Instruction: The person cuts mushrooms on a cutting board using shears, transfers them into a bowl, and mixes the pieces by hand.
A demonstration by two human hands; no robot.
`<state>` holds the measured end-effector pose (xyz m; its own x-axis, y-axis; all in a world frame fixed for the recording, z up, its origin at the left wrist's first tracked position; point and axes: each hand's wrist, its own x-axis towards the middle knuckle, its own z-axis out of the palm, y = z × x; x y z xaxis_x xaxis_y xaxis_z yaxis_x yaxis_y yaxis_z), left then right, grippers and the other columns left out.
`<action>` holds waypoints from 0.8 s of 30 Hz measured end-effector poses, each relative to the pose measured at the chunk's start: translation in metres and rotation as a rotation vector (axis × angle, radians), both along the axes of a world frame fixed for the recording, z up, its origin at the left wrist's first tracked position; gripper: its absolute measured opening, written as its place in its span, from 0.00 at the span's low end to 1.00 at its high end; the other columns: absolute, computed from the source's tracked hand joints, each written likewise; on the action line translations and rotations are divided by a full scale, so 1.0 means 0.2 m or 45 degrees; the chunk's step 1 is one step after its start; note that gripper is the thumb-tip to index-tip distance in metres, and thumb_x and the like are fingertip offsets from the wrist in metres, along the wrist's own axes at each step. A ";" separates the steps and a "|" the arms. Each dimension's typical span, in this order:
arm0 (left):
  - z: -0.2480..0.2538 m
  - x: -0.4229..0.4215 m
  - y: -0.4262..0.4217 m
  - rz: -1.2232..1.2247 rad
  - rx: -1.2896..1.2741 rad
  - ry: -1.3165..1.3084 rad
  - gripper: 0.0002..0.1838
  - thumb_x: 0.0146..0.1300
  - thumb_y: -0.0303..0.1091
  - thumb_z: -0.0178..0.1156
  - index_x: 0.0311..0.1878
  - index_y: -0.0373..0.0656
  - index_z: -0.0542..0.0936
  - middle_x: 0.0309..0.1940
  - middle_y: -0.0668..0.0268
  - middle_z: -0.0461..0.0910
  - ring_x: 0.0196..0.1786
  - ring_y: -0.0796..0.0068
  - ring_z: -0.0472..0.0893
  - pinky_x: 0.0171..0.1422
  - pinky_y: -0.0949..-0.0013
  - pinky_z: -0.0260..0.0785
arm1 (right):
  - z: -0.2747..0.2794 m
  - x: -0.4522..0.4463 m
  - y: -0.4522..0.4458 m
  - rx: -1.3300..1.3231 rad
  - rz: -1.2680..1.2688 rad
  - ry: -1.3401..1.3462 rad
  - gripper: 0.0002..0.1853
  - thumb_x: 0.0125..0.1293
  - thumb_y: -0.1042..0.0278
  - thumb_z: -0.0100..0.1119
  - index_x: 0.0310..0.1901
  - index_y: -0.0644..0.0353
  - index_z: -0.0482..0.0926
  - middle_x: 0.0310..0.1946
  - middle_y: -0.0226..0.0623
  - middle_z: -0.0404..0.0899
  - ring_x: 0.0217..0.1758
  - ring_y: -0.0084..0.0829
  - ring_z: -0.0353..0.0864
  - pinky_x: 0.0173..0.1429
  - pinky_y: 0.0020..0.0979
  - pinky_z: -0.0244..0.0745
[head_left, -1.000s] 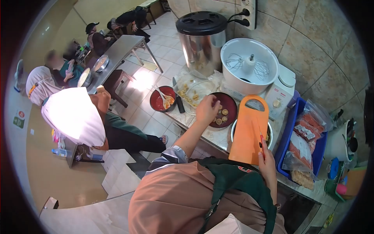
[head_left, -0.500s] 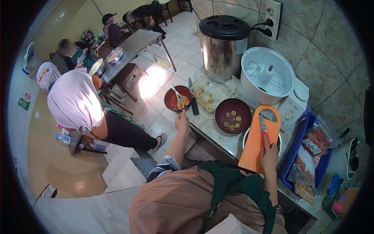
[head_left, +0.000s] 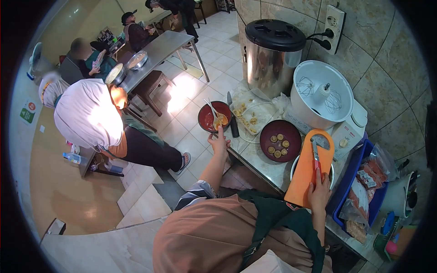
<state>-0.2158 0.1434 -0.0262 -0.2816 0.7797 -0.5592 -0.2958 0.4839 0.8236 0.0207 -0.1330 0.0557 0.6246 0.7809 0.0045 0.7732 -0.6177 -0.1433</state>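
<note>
A dark red bowl (head_left: 207,122) with two spoons (head_left: 215,113) in reddish sauce sits past the counter's left edge. My left hand (head_left: 219,144) grips its near rim, thumb at the rim and the other fingers low against its side. On the right, my right hand (head_left: 320,191) closes around the red handle of a knife (head_left: 316,157), whose blade lies along an orange cutting board (head_left: 302,182). That board rests across a white container (head_left: 331,175), mostly hidden beneath it. Between my hands stands a dark red plate (head_left: 291,132) with several small round brownish pieces.
A dark-handled knife (head_left: 234,127) lies beside a clear plastic tray (head_left: 252,113) holding yellowish bits. Behind are a steel urn (head_left: 268,68) and a white mixer (head_left: 321,98). A blue crate (head_left: 339,193) of packets is at right. A person (head_left: 91,113) stands left.
My view has shifted slightly, so the counter things appear lower and further right. Both hands keep their places at the bowl and the knife. A far person in black has straightened somewhat.
</note>
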 end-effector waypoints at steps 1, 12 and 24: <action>-0.01 0.00 -0.01 0.037 0.003 -0.020 0.41 0.48 0.61 0.59 0.56 0.47 0.52 0.28 0.64 0.68 0.20 0.77 0.70 0.19 0.78 0.58 | 0.00 0.00 0.00 -0.011 -0.017 0.032 0.30 0.54 0.66 0.53 0.61 0.46 0.60 0.57 0.42 0.59 0.61 0.42 0.58 0.52 0.46 0.61; 0.12 0.33 -0.31 -0.838 1.268 0.376 0.07 0.55 0.31 0.57 0.35 0.40 0.72 0.24 0.67 0.70 0.25 0.78 0.71 0.26 0.73 0.63 | -0.02 0.04 -0.01 0.152 -0.018 0.100 0.26 0.55 0.72 0.50 0.59 0.53 0.63 0.45 0.44 0.66 0.50 0.42 0.65 0.50 0.41 0.61; 0.17 0.71 -0.25 -2.232 1.162 1.720 0.09 0.51 0.35 0.53 0.31 0.43 0.78 0.31 0.61 0.79 0.36 0.61 0.78 0.39 0.57 0.68 | -0.10 0.09 -0.25 1.022 -0.158 0.709 0.25 0.60 0.74 0.45 0.60 0.60 0.61 0.41 0.37 0.70 0.39 0.27 0.70 0.47 0.24 0.65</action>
